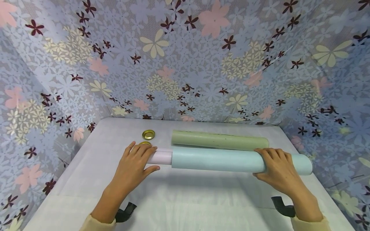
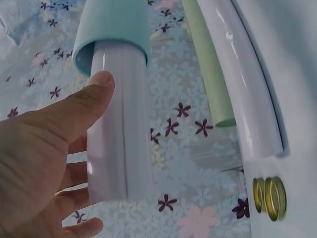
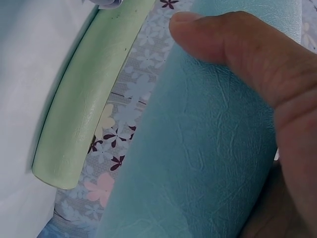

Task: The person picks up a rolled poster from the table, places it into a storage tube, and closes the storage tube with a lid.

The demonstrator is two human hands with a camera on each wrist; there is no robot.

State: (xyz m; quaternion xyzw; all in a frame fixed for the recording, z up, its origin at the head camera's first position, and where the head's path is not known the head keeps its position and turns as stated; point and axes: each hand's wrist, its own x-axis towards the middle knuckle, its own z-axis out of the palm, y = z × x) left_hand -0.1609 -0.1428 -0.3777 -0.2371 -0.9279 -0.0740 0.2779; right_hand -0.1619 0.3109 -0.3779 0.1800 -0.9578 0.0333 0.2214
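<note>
A light blue roll point(image 1: 216, 159) of wrinkle-textured sheet lies level across the front, above the white cloth. My right hand point(image 1: 278, 168) grips it near its right end, thumb on the near side and fingers over the top. From its open left end sticks out a narrower glossy white roll point(image 2: 133, 124), with a lengthwise seam. My left hand point(image 1: 134, 165) holds this white roll, thumb on one side and fingers behind it, as the left wrist view shows. How far the white roll reaches inside the blue one is hidden.
Behind the blue roll a pale green roll point(image 1: 219, 140) lies on the white-covered table point(image 1: 179, 199). Another white roll point(image 2: 242, 84) rests beside it, mostly hidden in the head view. Two gold jar lids point(image 1: 148, 134) lie near my left hand. A flowered cloth point(image 1: 185, 64) hangs behind.
</note>
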